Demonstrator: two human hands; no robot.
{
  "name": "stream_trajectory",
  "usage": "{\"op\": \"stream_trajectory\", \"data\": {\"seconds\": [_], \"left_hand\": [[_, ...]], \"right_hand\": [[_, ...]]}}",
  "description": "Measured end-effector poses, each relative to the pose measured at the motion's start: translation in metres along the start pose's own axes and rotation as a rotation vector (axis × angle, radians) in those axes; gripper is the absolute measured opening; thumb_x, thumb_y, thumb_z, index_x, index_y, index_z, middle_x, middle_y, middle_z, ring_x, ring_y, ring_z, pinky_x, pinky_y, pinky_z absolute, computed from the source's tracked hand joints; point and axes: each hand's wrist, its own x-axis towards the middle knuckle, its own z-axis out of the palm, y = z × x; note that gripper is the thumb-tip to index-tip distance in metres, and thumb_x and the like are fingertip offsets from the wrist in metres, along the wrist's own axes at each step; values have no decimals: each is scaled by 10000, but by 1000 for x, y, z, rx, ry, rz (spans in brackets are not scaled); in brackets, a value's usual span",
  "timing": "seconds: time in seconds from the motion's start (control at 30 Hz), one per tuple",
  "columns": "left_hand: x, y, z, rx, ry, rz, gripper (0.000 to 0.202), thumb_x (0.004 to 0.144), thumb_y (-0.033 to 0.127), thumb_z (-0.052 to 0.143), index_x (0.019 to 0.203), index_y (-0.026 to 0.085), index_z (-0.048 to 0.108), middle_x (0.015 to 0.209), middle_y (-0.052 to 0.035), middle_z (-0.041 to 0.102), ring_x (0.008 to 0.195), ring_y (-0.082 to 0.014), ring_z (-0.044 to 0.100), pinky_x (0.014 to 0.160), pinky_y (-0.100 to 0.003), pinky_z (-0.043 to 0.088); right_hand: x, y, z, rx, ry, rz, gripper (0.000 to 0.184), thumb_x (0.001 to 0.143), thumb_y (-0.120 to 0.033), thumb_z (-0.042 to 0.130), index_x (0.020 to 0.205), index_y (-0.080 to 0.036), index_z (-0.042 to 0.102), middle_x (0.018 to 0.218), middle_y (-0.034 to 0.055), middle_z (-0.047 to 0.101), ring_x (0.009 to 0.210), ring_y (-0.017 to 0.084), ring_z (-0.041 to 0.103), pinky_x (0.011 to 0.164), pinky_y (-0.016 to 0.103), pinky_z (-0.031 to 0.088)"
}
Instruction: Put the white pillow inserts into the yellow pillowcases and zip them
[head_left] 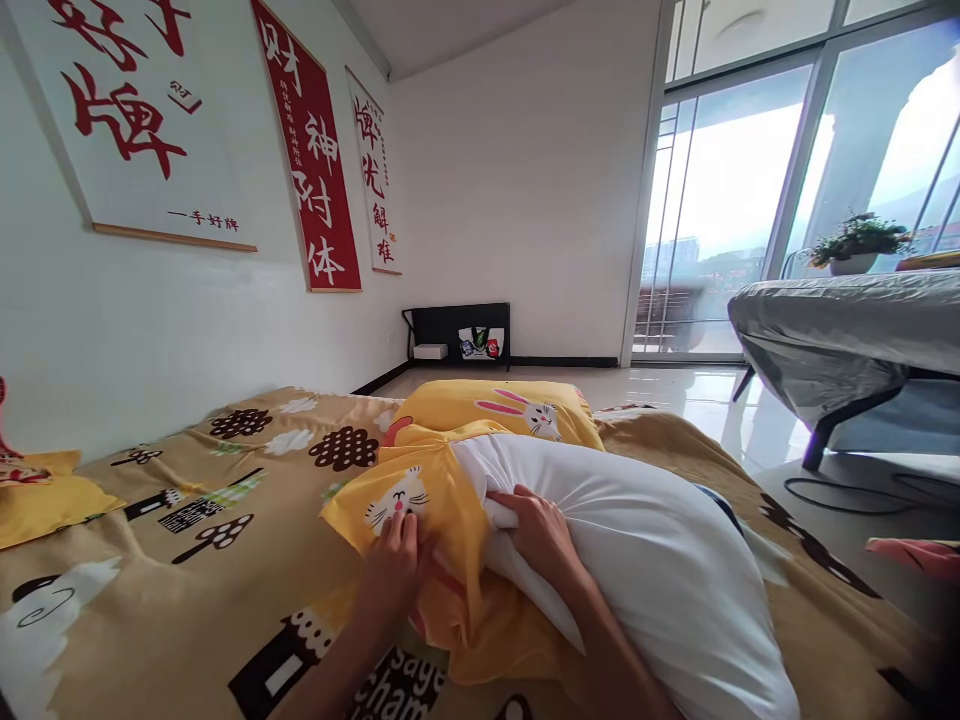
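Note:
A white pillow (652,540) lies across the bed, its left end tucked into the mouth of a yellow pillowcase (469,500) printed with a white animal face. My left hand (397,560) is closed on the pillowcase, its fingers bent into the cloth beside the printed face. With bent fingers, my right hand (536,530) grips the white pillow near the edge of the case, where the fabric creases. How far the pillow reaches inside the case is hidden. Just beyond lies another yellow pillow (450,400) with a rabbit print.
A tan patterned bedsheet (187,590) covers the bed. More yellow cloth (52,500) lies at the left edge. A low black stand (439,325) with a bag stands by the far wall. At right is a table with a grey cover (847,315); a dark cable lies on the floor.

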Motion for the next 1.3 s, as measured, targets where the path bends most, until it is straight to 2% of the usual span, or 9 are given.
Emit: {"op": "stream_trajectory", "data": {"seconds": [0.1, 0.17, 0.3, 0.43, 0.77, 0.93, 1.03, 1.13, 1.3], "left_hand": [[1, -9, 18, -20, -23, 103, 321, 966, 221, 302, 973, 171, 619, 931, -104, 643, 922, -240, 615, 757, -315, 446], [-2, -12, 22, -72, -45, 135, 321, 964, 193, 289, 987, 176, 609, 914, -92, 638, 895, -227, 617, 727, -302, 438], [-3, -6, 8, -176, -122, 109, 315, 973, 240, 278, 925, 179, 583, 896, -82, 634, 836, -209, 622, 674, -288, 418], [1, 13, -7, -212, -190, 61, 284, 961, 236, 303, 843, 175, 555, 837, -78, 641, 774, -210, 629, 642, -288, 407], [2, 34, -28, -369, -121, 58, 297, 956, 288, 330, 701, 199, 452, 729, -39, 607, 656, -159, 575, 597, -255, 369], [4, 63, -11, -581, -102, 84, 303, 950, 295, 321, 690, 197, 443, 700, -36, 583, 658, -152, 542, 608, -263, 349], [1, 75, 3, -698, -161, 96, 282, 940, 305, 354, 707, 189, 461, 722, -37, 601, 660, -146, 531, 610, -262, 343], [-7, 66, 0, -680, -262, 82, 270, 924, 308, 384, 700, 186, 471, 744, -41, 617, 683, -150, 547, 621, -261, 354], [-35, 10, -16, -306, -484, -48, 385, 929, 471, 341, 873, 195, 604, 876, -85, 672, 804, -239, 625, 689, -326, 405]], "right_hand": [[-1, 4, -3, -37, -59, -120, 567, 708, -82, 476, 1170, -362, 650, 929, 8, 639, 839, 173, 611, 662, 250, 299], [-2, 5, -4, -57, -87, -190, 510, 728, -117, 500, 1152, -357, 652, 920, 7, 631, 859, 177, 605, 671, 250, 303], [-2, 2, -2, -82, -112, -240, 392, 779, -136, 490, 1051, -343, 682, 874, 3, 614, 842, 169, 599, 658, 255, 294], [-1, -1, 1, -97, -124, -212, 401, 781, -94, 468, 1025, -327, 683, 877, 4, 604, 823, 156, 595, 642, 252, 277], [3, -4, 1, -91, -143, -149, 338, 801, -151, 478, 1017, -300, 691, 896, 20, 614, 858, 178, 599, 650, 252, 283], [3, -6, 8, -83, -111, -87, 337, 809, -135, 460, 987, -294, 697, 912, 21, 617, 836, 165, 602, 652, 246, 295], [4, -2, 9, -59, -94, -73, 317, 815, -151, 464, 949, -300, 709, 882, 13, 607, 815, 159, 600, 647, 242, 298], [5, 5, 7, -28, -82, -69, 385, 822, -155, 468, 1064, -351, 696, 884, 2, 608, 806, 157, 608, 656, 240, 309], [6, 10, 6, 9, -58, -66, 454, 830, -175, 496, 1212, -383, 628, 950, 4, 634, 848, 174, 623, 696, 243, 342]]}}
